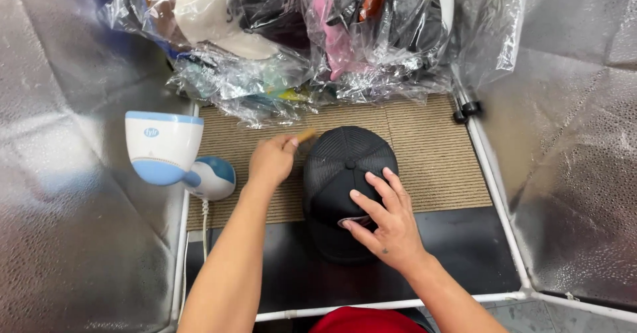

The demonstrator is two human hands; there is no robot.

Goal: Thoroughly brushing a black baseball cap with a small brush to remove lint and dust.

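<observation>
- Two hands worked a black mesh cap point(345, 174) at centre.
- Right hand point(388, 220), fingers spread wide, pressed its front.
- Left hand point(272, 160) pinched a small tan brush point(306, 135) at ten o'clock; brushing looked unfinished.

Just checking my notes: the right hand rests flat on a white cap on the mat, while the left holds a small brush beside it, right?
Not quite. The head view shows the cap under the right hand is black, not white. The left hand does hold a small brush beside it.

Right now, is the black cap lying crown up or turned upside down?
Crown up. The black cap shows its rounded mesh top and front panel, brim toward the person; the right hand lies flat on it, and the inside is not visible.
</observation>
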